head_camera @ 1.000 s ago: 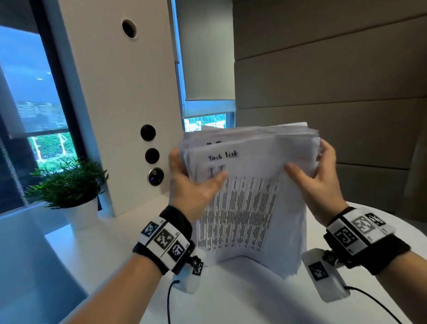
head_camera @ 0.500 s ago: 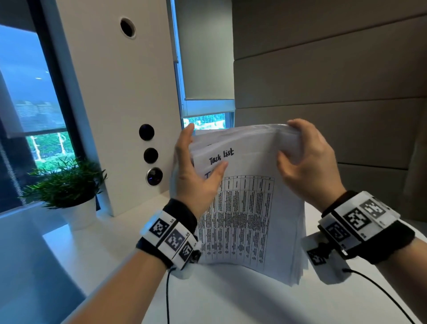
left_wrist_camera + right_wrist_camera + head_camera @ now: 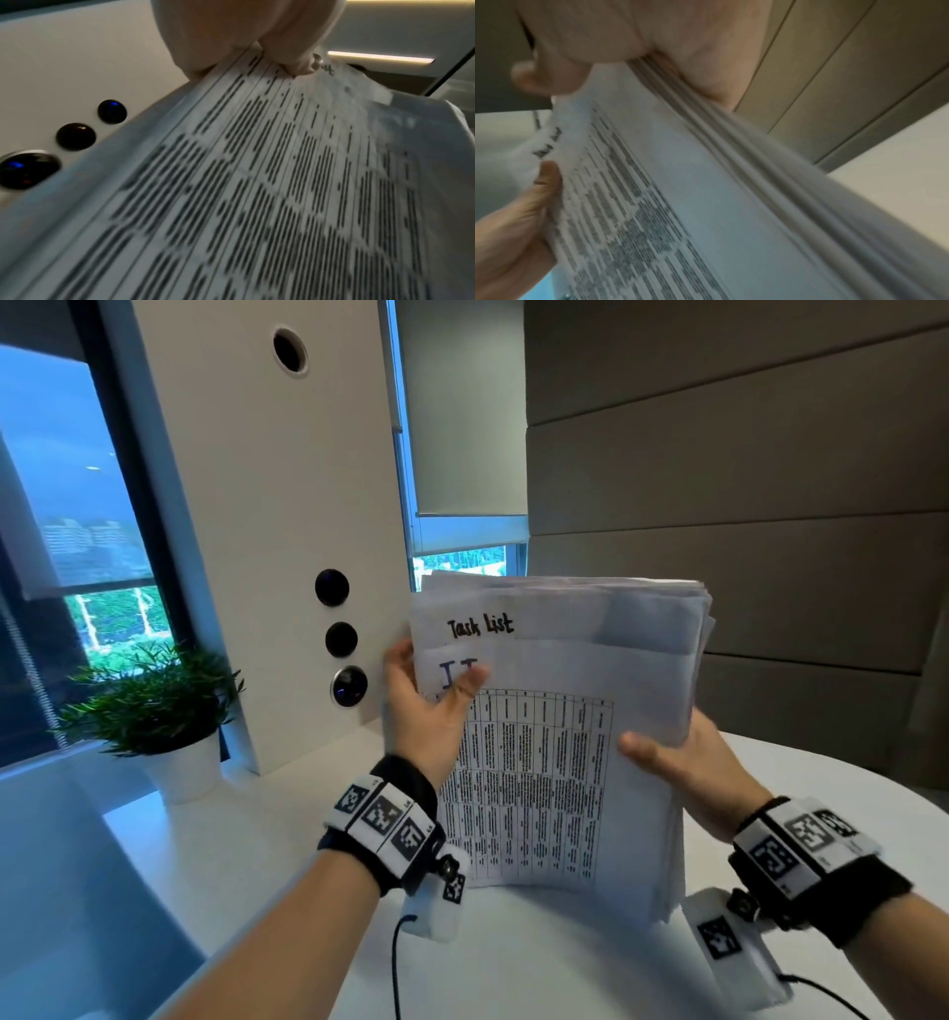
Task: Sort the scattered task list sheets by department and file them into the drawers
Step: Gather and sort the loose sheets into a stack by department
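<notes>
A thick stack of white task list sheets [image 3: 554, 762] stands upright, its bottom edge on the white table [image 3: 513, 968]. A sheet near the front shows the handwritten heading "Task List". The front sheet sits slightly lower, with "IT" above a printed table. My left hand [image 3: 431, 711] grips the stack's left edge, thumb pressed on the front sheet beside "IT". My right hand [image 3: 683, 767] grips the right edge lower down, thumb in front and fingers hidden behind. The left wrist view shows the printed sheets [image 3: 257, 203] under my left hand [image 3: 290, 46]. In the right wrist view, my right hand [image 3: 628, 30] clamps the stack [image 3: 706, 203]. No drawers are in view.
A white panel [image 3: 287, 505] with three round black buttons [image 3: 339, 636] rises behind the table on the left. A potted green plant [image 3: 154, 706] stands at the far left by the window. Beige wall panels run behind and to the right.
My right hand has dropped from the stack's top edge to its right side. The left hand has shifted slightly lower on the left edge, and the "IT" marking now shows.
</notes>
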A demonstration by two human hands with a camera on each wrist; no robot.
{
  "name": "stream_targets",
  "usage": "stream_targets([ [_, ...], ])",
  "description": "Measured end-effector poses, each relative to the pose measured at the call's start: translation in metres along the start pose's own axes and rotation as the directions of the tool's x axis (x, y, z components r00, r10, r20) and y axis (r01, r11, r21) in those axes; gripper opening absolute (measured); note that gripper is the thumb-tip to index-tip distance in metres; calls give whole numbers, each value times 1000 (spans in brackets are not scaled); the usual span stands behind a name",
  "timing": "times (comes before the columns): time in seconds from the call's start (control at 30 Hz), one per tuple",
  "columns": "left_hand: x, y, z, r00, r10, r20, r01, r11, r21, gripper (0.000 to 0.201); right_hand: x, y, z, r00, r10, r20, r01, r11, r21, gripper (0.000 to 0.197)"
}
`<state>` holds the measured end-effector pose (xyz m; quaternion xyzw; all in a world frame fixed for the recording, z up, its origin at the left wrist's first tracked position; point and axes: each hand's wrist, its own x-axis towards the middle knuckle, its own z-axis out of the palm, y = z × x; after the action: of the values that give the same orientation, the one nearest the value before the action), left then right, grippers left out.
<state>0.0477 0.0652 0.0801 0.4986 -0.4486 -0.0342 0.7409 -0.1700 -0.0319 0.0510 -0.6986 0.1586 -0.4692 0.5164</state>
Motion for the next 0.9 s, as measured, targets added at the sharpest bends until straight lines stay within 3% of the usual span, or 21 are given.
stream_targets([
  [0.1, -17, -24, -5, 975, -172, 139, 167, 985, 49, 57, -4, 26, -8, 995, 95, 22, -92, 990, -106, 87],
  [0.17, -27, -32, -5, 949, -258, 182, 253, 966, 55, 45, -6, 33, -6, 995, 63, -78, -75, 984, -161, 83],
  [0.23, -29, -35, -3, 950, -267, 164, 266, 963, 29, 37, -5, 33, 2, 987, -1, -163, -26, 986, -163, 66],
  [0.3, -30, -35, -1, 957, -265, 122, 270, 962, -29, 43, -6, 34, 10, 973, -48, -226, 24, 994, -108, 51],
  [0.4, -32, -37, 0, 938, -317, 139, 324, 946, -29, 53, -9, 39, 14, 943, -77, -325, 57, 996, -70, 61],
  [0.47, -37, -33, 2, 904, -363, 225, 364, 930, 39, 40, -11, 44, 14, 952, -56, -302, 33, 996, -79, 65],
  [0.53, -41, -35, 4, 902, -350, 253, 341, 937, 82, 36, -12, 45, 15, 962, -38, -269, 19, 997, -72, 64],
  [0.63, -39, -42, 5, 923, -321, 212, 317, 947, 56, 24, -10, 45, 12, 954, -27, -299, 9, 998, -60, 69],
  [0.73, -39, -45, 11, 919, -353, 175, 346, 935, 70, 11, -9, 45, 10, 970, -17, -241, -10, 994, -110, 63],
  [0.9, -38, -46, 20, 933, -360, 17, 360, 932, -31, 12, -13, 44, 6, 990, 75, -119, -94, 983, -158, 60],
])
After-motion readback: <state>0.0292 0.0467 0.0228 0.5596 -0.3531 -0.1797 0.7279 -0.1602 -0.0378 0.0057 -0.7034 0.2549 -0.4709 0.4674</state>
